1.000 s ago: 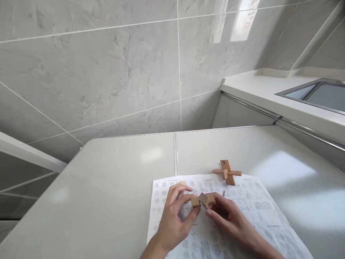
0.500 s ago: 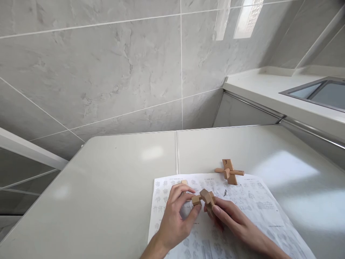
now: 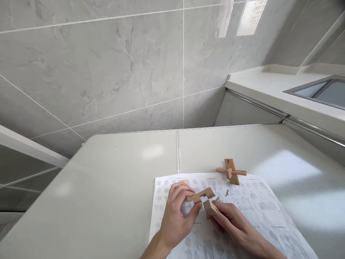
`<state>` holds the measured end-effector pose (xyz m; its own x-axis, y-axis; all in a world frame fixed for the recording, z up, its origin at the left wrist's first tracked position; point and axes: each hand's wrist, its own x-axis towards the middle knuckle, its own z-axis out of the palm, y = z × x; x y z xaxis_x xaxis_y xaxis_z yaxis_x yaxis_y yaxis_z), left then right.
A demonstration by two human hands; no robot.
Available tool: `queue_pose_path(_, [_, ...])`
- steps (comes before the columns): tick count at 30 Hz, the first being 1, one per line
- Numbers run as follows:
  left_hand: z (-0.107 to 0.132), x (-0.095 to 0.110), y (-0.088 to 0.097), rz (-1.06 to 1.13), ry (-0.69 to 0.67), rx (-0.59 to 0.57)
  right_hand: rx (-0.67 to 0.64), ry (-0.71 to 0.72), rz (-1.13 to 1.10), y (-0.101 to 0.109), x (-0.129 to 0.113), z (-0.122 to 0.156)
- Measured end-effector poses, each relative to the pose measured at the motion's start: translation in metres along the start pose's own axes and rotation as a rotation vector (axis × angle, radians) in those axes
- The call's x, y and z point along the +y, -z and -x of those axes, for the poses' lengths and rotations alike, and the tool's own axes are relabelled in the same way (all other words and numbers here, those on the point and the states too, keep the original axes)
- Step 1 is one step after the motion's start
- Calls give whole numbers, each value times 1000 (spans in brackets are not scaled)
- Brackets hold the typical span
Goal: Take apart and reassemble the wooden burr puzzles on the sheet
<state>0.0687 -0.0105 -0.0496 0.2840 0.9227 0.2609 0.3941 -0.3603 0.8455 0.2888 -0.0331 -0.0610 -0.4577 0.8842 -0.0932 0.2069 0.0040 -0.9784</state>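
Note:
My left hand point(image 3: 179, 212) pinches a notched wooden puzzle piece point(image 3: 201, 195) between thumb and fingers, its cut-out facing my right hand. In my right hand point(image 3: 231, 217) is another wooden puzzle piece point(image 3: 209, 207), gripped near its end, with much of it hidden by the fingers. The two pieces are close together, with a small gap between them. Behind my left fingers a further wooden piece point(image 3: 185, 182) lies on the printed sheet, mostly covered. An assembled cross of wooden pieces point(image 3: 231, 171), marked with a dark character, rests at the sheet's far edge.
Under my hands the printed sheet point(image 3: 167, 248), covered in small diagrams, lies on a white table point(image 3: 107, 201) with a seam. A grey tiled wall point(image 3: 107, 72) rises behind. To the right stands a white counter point(image 3: 258, 84) with a dark-framed inset point(image 3: 315, 88).
The two hand-held pieces, joined or overlapping before, are now apart. The left piece shows its notch, and the right one has dropped lower. The view has shifted slightly.

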Motion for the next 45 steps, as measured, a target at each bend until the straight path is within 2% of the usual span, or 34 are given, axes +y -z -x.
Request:
queue_pose_path(4, [-1,-2,4,-56,9,76,49,-31,-14,-1,1,0])
queue_pose_path(8, [-5,-6,11,-120,79,193,103,-51,-37,-1,4,0])
queue_pose_path(12, [-9,-11,16,-148,138,253,131,-12,40,-1,6,-1])
queue_pose_path(16, [-11,-17,20,-331,51,323,183,19,133,-3,11,-4])
queue_pose_path(20, [-11,-22,23,-532,-62,351,305,17,193,-4,16,-5])
queue_pose_path(26, [-8,-21,21,-589,-117,214,374,-8,174,-7,18,-7])
queue_pose_path(31, [-4,-18,21,-458,-91,60,408,6,146,-10,25,-8])
queue_pose_path(38, [-1,-18,21,-307,-100,-233,379,57,279,-10,28,-6])
queue_pose_path(45, [-1,-13,20,-263,-121,-276,243,182,320,-6,16,-7])
